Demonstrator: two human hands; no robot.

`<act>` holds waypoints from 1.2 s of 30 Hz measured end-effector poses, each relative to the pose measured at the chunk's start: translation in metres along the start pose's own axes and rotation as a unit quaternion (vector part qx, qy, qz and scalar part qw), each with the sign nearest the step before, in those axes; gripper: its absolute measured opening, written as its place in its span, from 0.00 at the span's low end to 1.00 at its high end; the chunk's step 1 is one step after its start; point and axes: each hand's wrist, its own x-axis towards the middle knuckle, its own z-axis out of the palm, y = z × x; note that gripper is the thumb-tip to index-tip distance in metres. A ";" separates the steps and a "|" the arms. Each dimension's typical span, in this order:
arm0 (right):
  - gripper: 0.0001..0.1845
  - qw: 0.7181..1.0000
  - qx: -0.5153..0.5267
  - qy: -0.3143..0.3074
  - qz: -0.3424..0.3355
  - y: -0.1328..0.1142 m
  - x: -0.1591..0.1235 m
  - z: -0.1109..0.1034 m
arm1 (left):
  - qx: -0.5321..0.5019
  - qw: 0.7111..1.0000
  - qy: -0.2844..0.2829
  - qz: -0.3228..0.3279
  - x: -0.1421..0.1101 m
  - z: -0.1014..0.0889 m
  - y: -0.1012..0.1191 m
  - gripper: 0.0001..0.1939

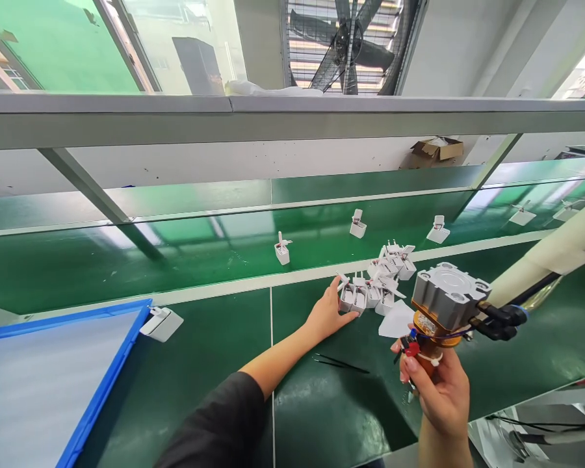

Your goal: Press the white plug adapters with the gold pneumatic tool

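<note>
My left hand (327,311) reaches to the near left end of a cluster of small white box-shaped plastic units (373,294). Its thumb and fingers close around the leftmost unit (346,300); part of that unit is hidden. Thin prongs or flaps stick up from several of these units. In my right hand (441,393) is a pneumatic hand tool (426,351) with an orange body, a red switch and a square grey cylinder (451,296) on top. The fingers wrap round the tool's lower body, above the bench. Beside the cluster lies a white sheet-like piece (396,320).
Black tweezers (341,364) lie on the green bench (316,416). A blue-rimmed tray (110,390) is at the left, with a single white unit (162,324) against its corner. More units sit on the green belt (214,253) behind. A thick pale hose (550,253) runs right from the tool.
</note>
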 end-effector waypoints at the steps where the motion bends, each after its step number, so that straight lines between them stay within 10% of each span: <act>1: 0.08 1.000 0.000 -0.007 -0.002 0.001 0.000 -0.001 | -0.007 1.000 -0.015 0.007 0.001 -0.001 0.000 0.50; 4: 0.09 0.999 0.008 -0.029 -0.022 0.004 0.001 -0.004 | 0.018 0.999 0.040 0.014 0.006 -0.023 -0.012 0.39; 9: 0.09 1.000 0.008 -0.018 -0.009 0.010 0.003 -0.008 | 0.096 0.925 0.358 -0.080 0.036 -0.103 -0.064 0.42; 16: 0.08 1.000 0.003 -0.013 0.001 0.008 0.008 -0.004 | 0.012 0.955 0.255 -0.153 0.049 -0.160 -0.091 0.48; 28: 0.12 0.998 0.054 -0.023 0.008 -0.021 0.003 0.031 | 0.037 0.998 -0.033 0.040 -0.193 -0.071 -0.013 0.47; 36: 0.10 0.995 0.082 -0.062 -0.009 -0.034 -0.003 0.058 | 0.142 0.986 0.041 0.076 -0.218 -0.026 -0.003 0.28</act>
